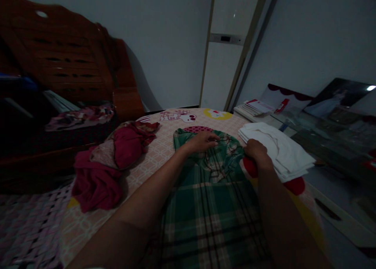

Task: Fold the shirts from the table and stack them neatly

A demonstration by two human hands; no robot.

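A green plaid garment [211, 210] is spread lengthwise on the round table, its far part rumpled and gathered. Over that far part is my left hand [202, 141], its fingers reaching to the right with a gap between them and the thumb; it appears to rest on the fabric without gripping. My right hand [256, 149] is closed at the garment's far right edge, pinching the cloth. Just beyond the right hand lies a stack of folded white cloth [279, 149]. Exactly which garment the plaid piece is, I cannot tell.
A patterned tablecloth [152, 155] covers the table. Crumpled magenta clothing [126, 147] lies at its left edge. A wooden bench [67, 57] stands behind left, a tall white cabinet-like unit [223, 65] at the back, and a glass-topped stand [326, 131] with papers [258, 106] on the right.
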